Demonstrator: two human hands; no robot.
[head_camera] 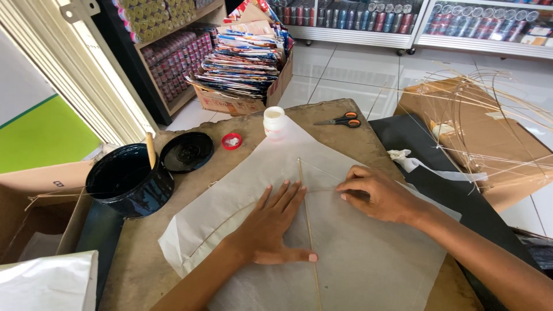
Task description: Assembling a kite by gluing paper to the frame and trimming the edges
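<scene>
A sheet of thin white paper lies spread on a brown board. A straight bamboo stick runs down its middle, and a thin curved stick crosses it. My left hand lies flat on the paper, fingers spread, just left of the straight stick, thumb touching it. My right hand presses its fingertips on the paper and the curved stick to the right of the crossing.
A black tub with a stick in it stands at the left, its lid beside it. A red cap, a white bottle and orange-handled scissors lie behind. Bamboo frames rest on cardboard at right.
</scene>
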